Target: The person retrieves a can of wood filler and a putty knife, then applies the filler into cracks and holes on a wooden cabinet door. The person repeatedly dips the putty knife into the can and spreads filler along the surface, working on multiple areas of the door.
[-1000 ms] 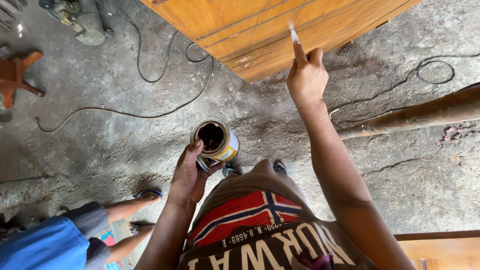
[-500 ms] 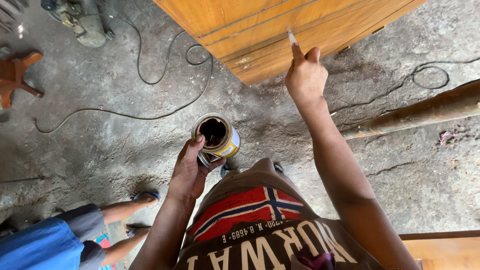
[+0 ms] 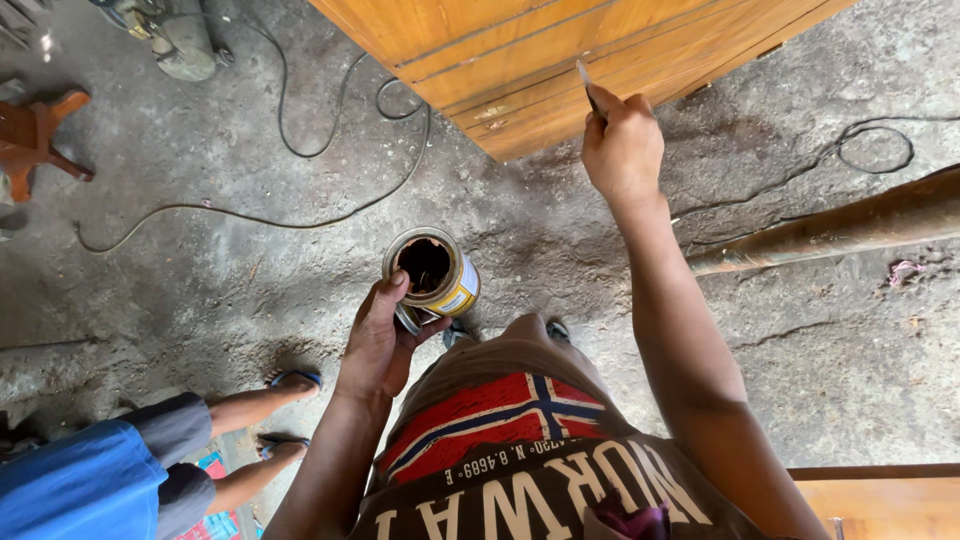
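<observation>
My left hand [image 3: 378, 340] grips an open round tin can [image 3: 432, 272] with a dark inside and a yellow label, held in front of my body. My right hand [image 3: 622, 145] is raised and holds a thin brush [image 3: 588, 90], its tip against the edge of an orange-brown wooden panel [image 3: 520, 50] at the top of the view. The brush handle is mostly hidden in my fist.
Black cables [image 3: 300, 180] loop across the grey concrete floor. Another person in blue clothes [image 3: 110, 470] crouches at the lower left, feet in sandals. A wooden stool [image 3: 35, 135] stands at the left, a long brown pole [image 3: 850, 225] at the right.
My right hand with the brush has shifted slightly along the panel's edge. The can in my left hand has stayed about where it was.
</observation>
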